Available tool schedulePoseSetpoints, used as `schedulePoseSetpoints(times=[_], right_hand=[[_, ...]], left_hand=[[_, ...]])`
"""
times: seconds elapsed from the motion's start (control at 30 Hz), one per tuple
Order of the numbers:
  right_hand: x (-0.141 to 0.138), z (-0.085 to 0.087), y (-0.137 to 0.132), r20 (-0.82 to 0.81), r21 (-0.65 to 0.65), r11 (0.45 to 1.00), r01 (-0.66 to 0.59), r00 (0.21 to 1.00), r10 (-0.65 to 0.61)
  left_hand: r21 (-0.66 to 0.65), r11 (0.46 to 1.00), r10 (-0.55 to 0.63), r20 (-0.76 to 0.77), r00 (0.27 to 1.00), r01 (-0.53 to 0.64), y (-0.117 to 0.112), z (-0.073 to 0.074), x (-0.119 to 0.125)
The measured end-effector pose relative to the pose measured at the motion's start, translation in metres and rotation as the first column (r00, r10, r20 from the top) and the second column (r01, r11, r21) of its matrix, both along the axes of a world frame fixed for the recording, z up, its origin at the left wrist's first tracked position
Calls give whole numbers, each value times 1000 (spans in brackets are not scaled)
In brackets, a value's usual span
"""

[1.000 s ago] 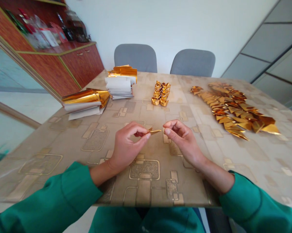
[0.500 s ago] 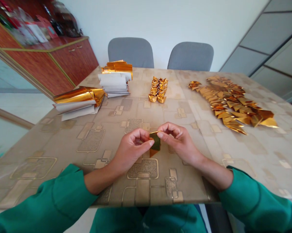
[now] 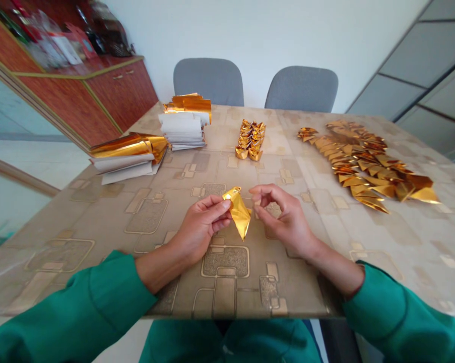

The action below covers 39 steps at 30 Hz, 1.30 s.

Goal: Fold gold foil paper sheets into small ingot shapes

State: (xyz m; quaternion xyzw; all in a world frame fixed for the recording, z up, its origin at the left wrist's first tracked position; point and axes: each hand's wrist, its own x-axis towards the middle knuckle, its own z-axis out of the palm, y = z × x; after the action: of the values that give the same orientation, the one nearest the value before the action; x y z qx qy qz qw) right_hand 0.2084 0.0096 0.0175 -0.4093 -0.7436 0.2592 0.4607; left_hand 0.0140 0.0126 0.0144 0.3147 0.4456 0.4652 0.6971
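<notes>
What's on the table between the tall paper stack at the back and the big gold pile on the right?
In the head view, two rows of small folded gold pieces stand there, with patterned tablecloth on either side.

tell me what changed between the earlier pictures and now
The right hand has let go of the folded shiny gold paper piece and drawn slightly right; the left hand still holds it, now turned to show a broad gold face. Unmoved: gold-and-white paper stacks, small gold boat-shaped pieces, pile of pointed gold pieces.

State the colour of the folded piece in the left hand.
Shiny gold; the folded piece shows in the head view.
</notes>
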Motion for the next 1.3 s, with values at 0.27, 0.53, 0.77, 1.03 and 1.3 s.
schedulePoseSetpoints(times=[0.27,0.53,0.77,1.03,1.3], right_hand=[[2,14,1,83,137,989,-56,996,45],[-4,16,-4,15,-88,980,-177,984,179],[-4,14,-4,23,-91,982,-164,986,167],[8,9,2,384,257,948,-186,920,76],[7,7,3,396,369,889,-270,911,112]], left_hand=[[269,958,-20,-272,962,96,-10,7,2],[341,920,-24,-442,897,193,-17,10,7],[268,947,-92,-307,947,178,-12,5,5],[-27,1000,-6,28,1000,7,1,1,-2],[-112,993,-28,86,996,38,-1,5,0]])
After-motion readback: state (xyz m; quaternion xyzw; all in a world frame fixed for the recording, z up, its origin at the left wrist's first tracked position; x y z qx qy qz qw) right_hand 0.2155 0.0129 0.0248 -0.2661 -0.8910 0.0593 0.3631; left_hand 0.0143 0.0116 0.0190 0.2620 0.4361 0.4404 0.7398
